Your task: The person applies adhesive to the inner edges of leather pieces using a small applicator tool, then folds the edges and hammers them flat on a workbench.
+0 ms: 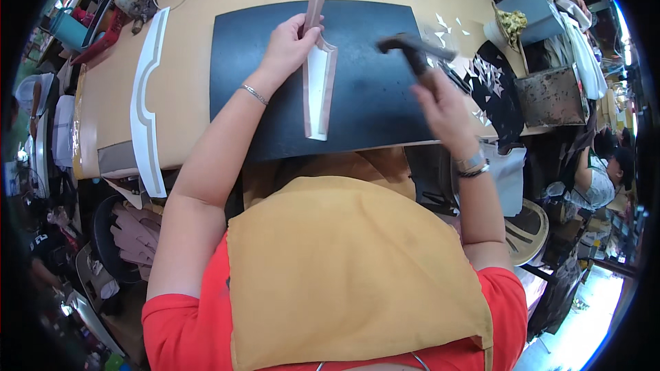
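Note:
My left hand (289, 47) pinches a long, curved strip (318, 89) near its narrow bend. White shows along the strip's middle, with brownish-pink folded edges on both sides. Its lower part hangs over a black mat (258, 45), and the upper end runs past the mat's far edge. To the right, my right hand (445, 111) is closed round the dark handle of a hammer (414, 55), held above the mat's right side. The hammer's head is apart from the strip. At the left lies a similar white strip (142, 82) with a grey band along it.
Small white triangular scraps (487, 72) are scattered on dark cloth at the right. Beyond them stand a worn metal box (552, 96) and a white tub (493, 33) with yellowish stuff. A red tray (103, 38) and tools occupy the far left. Other people are at the right.

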The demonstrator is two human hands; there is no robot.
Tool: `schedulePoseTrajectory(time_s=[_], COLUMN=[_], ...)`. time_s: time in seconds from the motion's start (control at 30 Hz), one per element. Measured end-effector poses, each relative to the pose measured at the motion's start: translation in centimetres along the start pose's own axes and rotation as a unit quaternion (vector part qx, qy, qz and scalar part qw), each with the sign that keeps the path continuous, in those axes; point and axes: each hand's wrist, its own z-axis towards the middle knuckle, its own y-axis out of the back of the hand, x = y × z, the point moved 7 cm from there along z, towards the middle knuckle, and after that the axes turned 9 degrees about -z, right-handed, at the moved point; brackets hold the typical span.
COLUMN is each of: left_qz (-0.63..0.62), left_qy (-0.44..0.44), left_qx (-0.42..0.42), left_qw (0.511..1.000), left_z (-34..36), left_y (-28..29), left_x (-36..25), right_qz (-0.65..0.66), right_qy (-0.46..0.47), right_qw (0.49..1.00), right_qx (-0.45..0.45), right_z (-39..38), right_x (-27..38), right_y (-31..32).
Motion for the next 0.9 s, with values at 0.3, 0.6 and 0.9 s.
schedulePoseTrajectory(time_s=[0.3,0.6,0.9], left_qz=[0.027,-0.074,-0.358], left_qy=[0.003,-0.004,-0.082], left_qx=[-0.012,-0.05,-0.255], left_qw=[1.0,0.996,0.894], left_z=[0.0,-0.7,-13.7], left_y=[0.0,1.6,26.4], left_x=[-0.1,-0.1,-12.2], right_qz=[-0.048,-0.092,-0.333], right_qy=[0.067,0.053,-0.052], right_qw=[0.965,0.96,0.932], right_qx=[0.248,0.258,-0.137], right_z=[-3.4,-3.5,2.8], right_x=[7.2,7.8,-16.8], right_y=[-6.6,-4.9,9.8])
